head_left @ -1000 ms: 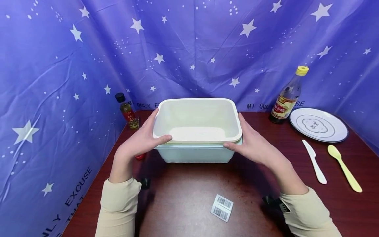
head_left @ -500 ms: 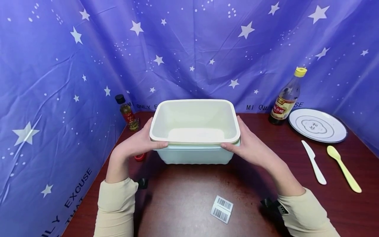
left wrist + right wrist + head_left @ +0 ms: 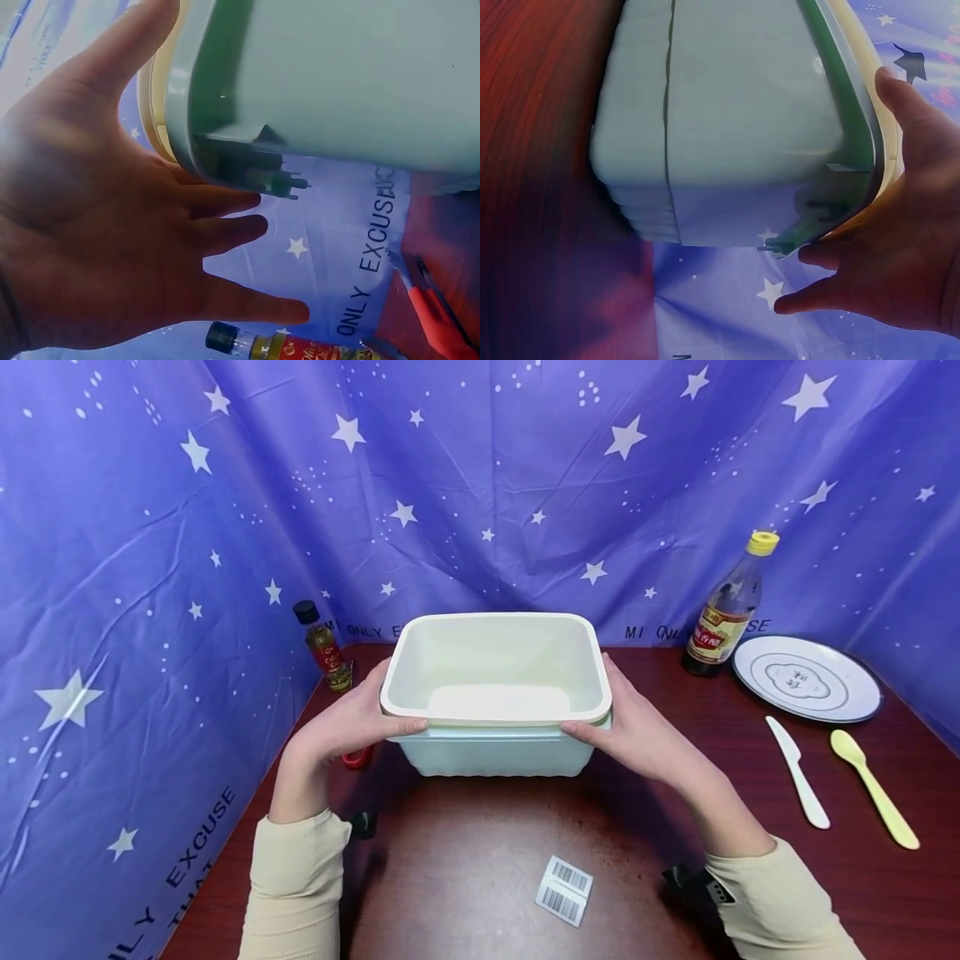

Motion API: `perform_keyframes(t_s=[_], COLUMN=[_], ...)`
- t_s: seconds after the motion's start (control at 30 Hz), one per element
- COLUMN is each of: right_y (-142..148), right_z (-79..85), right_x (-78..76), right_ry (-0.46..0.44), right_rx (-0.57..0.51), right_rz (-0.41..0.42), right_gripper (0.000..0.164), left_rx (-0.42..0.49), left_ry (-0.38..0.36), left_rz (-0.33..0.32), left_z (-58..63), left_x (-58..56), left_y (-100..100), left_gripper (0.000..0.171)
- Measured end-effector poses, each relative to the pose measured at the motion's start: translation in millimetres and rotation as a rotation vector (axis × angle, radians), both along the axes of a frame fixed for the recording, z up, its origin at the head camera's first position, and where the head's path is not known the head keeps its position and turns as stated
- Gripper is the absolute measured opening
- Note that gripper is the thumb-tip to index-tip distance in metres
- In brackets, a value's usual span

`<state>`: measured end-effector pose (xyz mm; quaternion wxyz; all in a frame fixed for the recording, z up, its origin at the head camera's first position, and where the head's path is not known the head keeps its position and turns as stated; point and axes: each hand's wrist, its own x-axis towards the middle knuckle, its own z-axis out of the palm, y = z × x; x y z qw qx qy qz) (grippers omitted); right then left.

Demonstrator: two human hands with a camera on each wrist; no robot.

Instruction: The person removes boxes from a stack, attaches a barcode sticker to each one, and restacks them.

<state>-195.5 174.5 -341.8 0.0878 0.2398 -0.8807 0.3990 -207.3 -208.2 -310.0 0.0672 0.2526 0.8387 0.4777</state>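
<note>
There it was, mid-worktop and up toward the far edge: a white basin (image 3: 498,647), nested in a pale green tub (image 3: 495,758), rims nearly together; whether the tub's base touched the worktop (image 3: 457,852), I couldn't tell. And both hands were on it! The left hand (image 3: 352,717) had its thumb laid along the front of the rim, the other fingers straight and fanned wide past the left side. The right hand (image 3: 641,727) mirrored it, thumb tip on the front rim, fingers stretched out and spread by the right side; neither was curled into a fist. Just behind the left hand, partly covered, peeked a red-handled tool (image 3: 357,760). Over in the far left corner stood a small oil bottle (image 3: 327,652) with a black cap. Across at the far edge, to the right, a yellow-capped sauce bottle (image 3: 723,610) rose right beside a white plate (image 3: 806,679) in the far right corner. Nearer, toward the right edge, lay a white knife (image 3: 798,772) and a yellow spoon (image 3: 873,787), side by side, and a barcode card (image 3: 564,891) sat toward the near edge. Starry purple cloth (image 3: 487,468) backed it all.
</note>
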Motion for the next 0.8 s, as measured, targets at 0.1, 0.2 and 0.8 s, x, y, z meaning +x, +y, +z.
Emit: perform_keyframes(t_s=[0.1, 0.2, 0.8], right_y=[1, 1, 7], right_z=[1.0, 2.8, 16.4], right_x=[0.3, 1.4, 9.9], right_ry=[-0.004, -0.010, -0.005], right_rx=[-0.026, -0.035, -0.181], right_rz=[0.004, -0.012, -0.049], right_gripper=[0.098, 0.098, 0.103], left_rx=[-0.013, -0.009, 0.114], left_ry=[0.000, 0.006, 0.103], left_rz=[0.031, 0.054, 0.083], left_z=[1.5, 3.5, 21.3], left_x=[0.8, 2.1, 14.3], left_y=[0, 1, 10], left_gripper=[0.091, 0.092, 0.102])
